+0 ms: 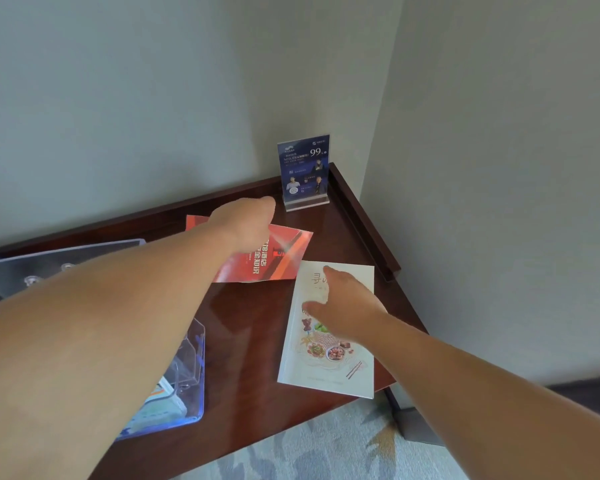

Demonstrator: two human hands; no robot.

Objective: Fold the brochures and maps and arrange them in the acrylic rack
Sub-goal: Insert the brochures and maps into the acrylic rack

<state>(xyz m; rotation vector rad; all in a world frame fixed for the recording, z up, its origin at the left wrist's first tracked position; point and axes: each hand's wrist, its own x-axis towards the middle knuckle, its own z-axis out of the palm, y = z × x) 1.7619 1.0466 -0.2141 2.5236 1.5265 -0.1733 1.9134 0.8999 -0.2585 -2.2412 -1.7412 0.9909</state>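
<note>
The step in hand is judged to be the taking up of the red brochure [278, 261] for folding. It would be done best if the sheet were gripped at one edge, brought onto a bare part of the surface [250, 323], and its edges lined up before any crease is pressed. A crease run flat with the fingers should let it stand neatly in the rack. The paper looks thin and glossy and is seen to bow at its near edge, so a light hold is advised, lest it be crumpled or slid over the polished wood.

The left hand [246, 225] is stretched across and lies over the far part of the red brochure. Its fingers are hidden, so whether the sheet is pinched cannot be told. The right hand [347, 308] is laid with fingers spread on the upper half of the white booklet [326, 368], which lies flat just beside the red brochure, toward the right edge of the surface. The hands are apart, each on its own paper.

The clear acrylic rack [191, 362] is seen at the near left, below the left forearm and well apart from both hands, with something printed inside it.
</note>
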